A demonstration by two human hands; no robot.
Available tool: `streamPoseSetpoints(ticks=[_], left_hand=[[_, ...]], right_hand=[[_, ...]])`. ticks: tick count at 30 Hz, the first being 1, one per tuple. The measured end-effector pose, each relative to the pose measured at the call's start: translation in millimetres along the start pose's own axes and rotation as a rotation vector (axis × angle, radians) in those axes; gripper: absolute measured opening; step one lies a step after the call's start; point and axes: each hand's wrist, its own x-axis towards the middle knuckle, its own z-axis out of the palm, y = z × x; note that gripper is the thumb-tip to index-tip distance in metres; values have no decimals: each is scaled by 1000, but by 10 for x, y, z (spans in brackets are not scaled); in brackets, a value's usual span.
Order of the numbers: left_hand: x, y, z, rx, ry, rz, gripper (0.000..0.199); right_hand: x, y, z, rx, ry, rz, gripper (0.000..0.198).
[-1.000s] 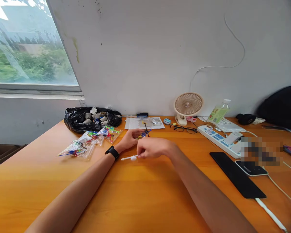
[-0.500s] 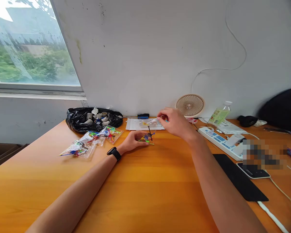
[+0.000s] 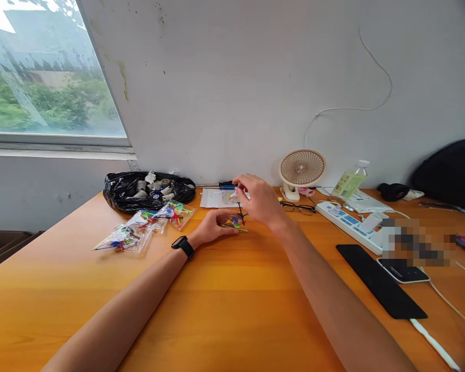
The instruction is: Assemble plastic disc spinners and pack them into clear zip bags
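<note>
Resting on the table, my left hand [image 3: 211, 226] curls around a small group of colourful plastic pieces [image 3: 234, 221], yellow, blue, green and black. Clear plastic seems to surround some of them; I cannot tell how much. My right hand [image 3: 259, 199] hovers just above and to the right, with thumb and fingers pinched on a clear plastic bag [image 3: 228, 197]. Its fingers hide part of the bag. Left of my hands lie several clear bags of coloured pieces [image 3: 129, 237], partly overlapping.
A black plastic bag with rolls [image 3: 116, 191] sits at the back left. Behind my hands are white paper [image 3: 211, 199] and a screwdriver. To the right are a fan [image 3: 302, 168], glasses [image 3: 306, 209], a tilted bottle [image 3: 349, 183], a power strip [image 3: 343, 222] and a black flat object [image 3: 380, 281].
My right hand has moved left, closer to my left hand, keeping its pinch on the clear bag. The glasses and fan base now show. My left hand stays in place.
</note>
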Motion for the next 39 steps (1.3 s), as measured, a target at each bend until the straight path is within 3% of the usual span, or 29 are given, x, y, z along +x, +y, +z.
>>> streamPoseSetpoints(ticks=[6,13,18,22,25,29,32,36,39], left_hand=[[-1,-6,0,61,54,-25,68],[-11,92,8,98,40,2,58],[-8,99,19,143,60,-2,51],[9,181,38,-46,29,-27,54],[34,292,-1,-189,87,-78,57],[44,375,-100,-122,47,-128,51],[47,373,-164,-34,67,-120,43],[74,436,-244,-31,160,-94,41],[88,557,-311,-58,149,-101,41]], right_hand=[[4,52,-11,37,106,62,24],[-27,-26,116,153,-7,60,14],[-37,-19,130,74,-112,4,18],[-17,18,37,130,-6,25,20],[9,62,-74,157,93,36,21],[35,158,-194,223,196,92,25],[21,269,-217,313,82,170,33],[-46,441,-140,384,-192,248,49],[-84,531,-33,432,-375,256,54]])
